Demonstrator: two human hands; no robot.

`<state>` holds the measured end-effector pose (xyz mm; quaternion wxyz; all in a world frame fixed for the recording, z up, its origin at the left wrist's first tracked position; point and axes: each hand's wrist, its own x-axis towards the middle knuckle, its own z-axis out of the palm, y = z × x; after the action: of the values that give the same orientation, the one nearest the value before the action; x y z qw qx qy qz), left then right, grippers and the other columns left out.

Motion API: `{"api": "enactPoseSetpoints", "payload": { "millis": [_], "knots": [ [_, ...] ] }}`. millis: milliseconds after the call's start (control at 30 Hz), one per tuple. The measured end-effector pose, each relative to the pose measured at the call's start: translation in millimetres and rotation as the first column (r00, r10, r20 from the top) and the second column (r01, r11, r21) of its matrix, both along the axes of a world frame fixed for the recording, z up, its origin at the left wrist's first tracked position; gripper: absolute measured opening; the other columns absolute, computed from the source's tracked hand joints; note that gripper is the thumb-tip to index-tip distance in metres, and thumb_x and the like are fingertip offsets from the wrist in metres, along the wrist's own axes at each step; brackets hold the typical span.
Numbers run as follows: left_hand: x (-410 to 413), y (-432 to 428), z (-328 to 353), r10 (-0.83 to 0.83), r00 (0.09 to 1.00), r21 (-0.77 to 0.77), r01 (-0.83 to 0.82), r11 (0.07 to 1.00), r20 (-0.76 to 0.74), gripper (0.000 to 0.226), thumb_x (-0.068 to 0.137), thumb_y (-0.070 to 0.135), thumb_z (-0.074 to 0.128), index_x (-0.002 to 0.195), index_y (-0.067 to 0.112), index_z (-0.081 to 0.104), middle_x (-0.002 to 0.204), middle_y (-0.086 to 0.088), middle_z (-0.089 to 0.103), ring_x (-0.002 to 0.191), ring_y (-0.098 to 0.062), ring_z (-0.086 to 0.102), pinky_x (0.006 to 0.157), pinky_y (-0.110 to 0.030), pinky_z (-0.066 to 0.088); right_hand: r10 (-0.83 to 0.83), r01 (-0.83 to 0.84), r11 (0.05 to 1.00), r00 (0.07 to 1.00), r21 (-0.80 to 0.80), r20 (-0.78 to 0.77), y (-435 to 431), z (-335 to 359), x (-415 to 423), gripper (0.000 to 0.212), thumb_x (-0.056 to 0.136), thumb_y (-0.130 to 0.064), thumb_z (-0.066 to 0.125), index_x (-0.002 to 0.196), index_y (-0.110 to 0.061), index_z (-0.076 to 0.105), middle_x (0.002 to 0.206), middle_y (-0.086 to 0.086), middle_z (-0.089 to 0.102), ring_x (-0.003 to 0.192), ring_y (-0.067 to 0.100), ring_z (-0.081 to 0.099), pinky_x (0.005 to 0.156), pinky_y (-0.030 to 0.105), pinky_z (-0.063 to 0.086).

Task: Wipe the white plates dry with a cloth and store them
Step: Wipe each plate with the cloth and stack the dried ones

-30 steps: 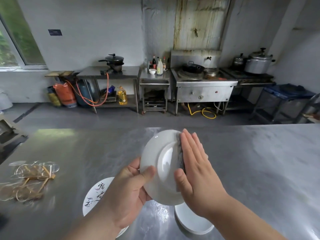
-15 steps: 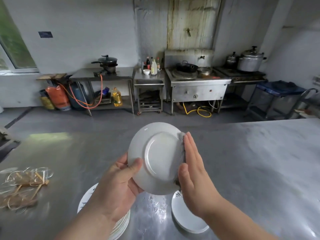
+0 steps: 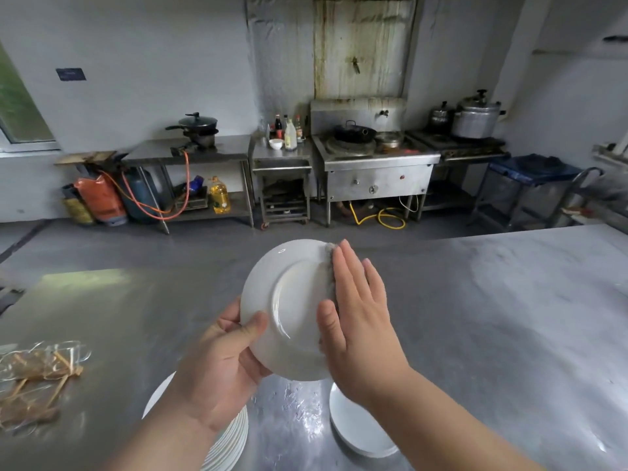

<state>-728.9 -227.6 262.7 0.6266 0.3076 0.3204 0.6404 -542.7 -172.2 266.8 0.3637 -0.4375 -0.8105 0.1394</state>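
Note:
I hold a white plate [image 3: 285, 300] upright above the steel table, its underside toward me. My left hand [image 3: 221, 362] grips its lower left rim, thumb on the back. My right hand [image 3: 356, 321] lies flat with straight fingers, pressing a grey cloth [image 3: 329, 266] against the plate's right side; only a strip of the cloth shows past the fingers. Below my left forearm stands a stack of white plates [image 3: 231, 436]. A smaller pile of white plates [image 3: 353, 426] lies under my right wrist.
The steel table [image 3: 492, 317] stretches wide to the right and left. A tangle of clear wrap and wooden sticks [image 3: 37, 379] lies at its left edge. Water drops glisten between the two plate piles. Stoves and shelves line the far wall.
My right hand and cloth slid up along the plate's right side, back to the upper rim. The left hand kept its grip on the lower rim.

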Motion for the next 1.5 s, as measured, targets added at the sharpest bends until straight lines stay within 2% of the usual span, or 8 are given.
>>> {"api": "enactPoseSetpoints", "payload": {
  "millis": [100, 300, 433, 633, 967, 1133, 1300, 1500],
  "knots": [
    [6.4, -0.7, -5.9, 0.027, 0.999, -0.003, -0.027, 1.0, 0.039, 0.035, 0.098, 0.01, 0.056, 0.129, 0.014, 0.072, 0.13, -0.022, 0.071, 0.109, -0.032, 0.075, 0.076, -0.041, 0.064, -0.115, 0.093, 0.988, 0.974, -0.121, -0.194, -28.3, -23.4, -14.1, 0.084, 0.098, -0.076, 0.002, 0.167, -0.029, 0.0, 0.172, -0.023, -0.011, 0.159, 0.013, -0.016, 0.13, 0.037, 0.0],
    [9.8, -3.0, 4.7, -0.074, 0.996, -0.014, 0.074, 0.997, -0.054, 0.056, 0.075, 0.022, 0.09, 0.128, 0.015, 0.072, 0.129, -0.02, 0.072, 0.112, -0.033, 0.074, 0.077, -0.047, 0.063, -0.071, 0.062, 0.997, 0.943, -0.039, -0.325, 1.1, -3.3, 9.3, 0.084, 0.101, -0.073, 0.012, 0.163, -0.019, 0.032, 0.17, -0.014, 0.024, 0.156, 0.006, 0.017, 0.126, 0.026, 0.017],
    [-4.2, -1.6, 20.5, -0.147, 0.983, -0.086, 0.139, 0.987, -0.108, 0.066, 0.079, 0.044, 0.089, 0.134, 0.013, 0.07, 0.136, -0.02, 0.068, 0.126, -0.035, 0.067, 0.091, -0.043, 0.06, 0.162, -0.165, 0.986, 0.97, -0.005, -0.183, 18.2, 19.4, 22.3, 0.081, 0.102, -0.072, 0.018, 0.157, -0.019, 0.047, 0.163, -0.011, 0.039, 0.153, 0.005, 0.03, 0.123, 0.03, 0.028],
    [-6.1, -8.4, 21.2, -0.191, 0.979, -0.085, 0.185, 0.979, -0.066, 0.071, 0.07, 0.032, 0.098, 0.131, 0.008, 0.071, 0.135, -0.021, 0.069, 0.122, -0.035, 0.069, 0.087, -0.044, 0.062, 0.319, -0.355, 0.93, 0.905, 0.089, 0.28, 30.4, 60.4, 20.1, 0.082, 0.101, -0.07, 0.016, 0.162, -0.019, 0.036, 0.17, -0.006, 0.031, 0.153, 0.019, 0.03, 0.125, 0.033, 0.025],
    [7.5, -12.2, 7.4, 0.021, 0.999, -0.027, -0.02, 0.999, 0.036, 0.038, 0.103, 0.021, 0.049, 0.13, 0.009, 0.072, 0.134, -0.023, 0.069, 0.12, -0.037, 0.07, 0.083, -0.045, 0.063, 0.122, -0.12, 0.992, 0.99, -0.025, 0.067, -27.7, -14.8, 5.9, 0.077, 0.104, -0.066, 0.002, 0.162, -0.019, -0.017, 0.17, -0.008, -0.029, 0.157, 0.017, -0.028, 0.128, 0.038, -0.009],
    [2.6, -9.6, 10.5, 0.021, 0.999, -0.034, -0.02, 0.999, 0.027, 0.044, 0.087, 0.024, 0.069, 0.128, 0.009, 0.073, 0.134, -0.022, 0.069, 0.121, -0.036, 0.069, 0.082, -0.048, 0.062, 0.195, -0.204, 0.978, 0.96, 0.028, 0.203, 18.5, 26.0, 18.6, 0.087, 0.101, -0.07, 0.01, 0.167, -0.015, 0.006, 0.175, -0.003, -0.004, 0.161, 0.016, -0.01, 0.131, 0.041, 0.008],
    [3.5, -1.8, 22.1, 0.09, 0.994, -0.013, -0.089, 0.996, 0.066, 0.041, 0.096, 0.018, 0.052, 0.131, 0.007, 0.072, 0.137, -0.021, 0.067, 0.126, -0.035, 0.066, 0.086, -0.046, 0.062, 0.205, -0.203, 0.971, 0.979, 0.123, -0.006, 30.8, 37.9, 12.2, 0.075, 0.106, -0.058, 0.022, 0.163, -0.008, 0.028, 0.173, 0.002, 0.019, 0.159, 0.018, 0.018, 0.128, 0.036, 0.018],
    [23.8, -0.2, 24.6, 0.082, 0.994, 0.052, -0.086, 0.995, 0.071, 0.039, 0.102, 0.025, 0.051, 0.134, 0.012, 0.07, 0.138, -0.023, 0.066, 0.119, -0.039, 0.07, 0.083, -0.049, 0.064, -0.013, -0.018, 0.996, 0.946, -0.092, -0.325, -31.8, -18.8, -19.7, 0.069, 0.104, -0.067, 0.01, 0.162, -0.036, -0.011, 0.171, -0.021, -0.018, 0.159, 0.007, -0.011, 0.127, 0.024, 0.002]
  ]
}}
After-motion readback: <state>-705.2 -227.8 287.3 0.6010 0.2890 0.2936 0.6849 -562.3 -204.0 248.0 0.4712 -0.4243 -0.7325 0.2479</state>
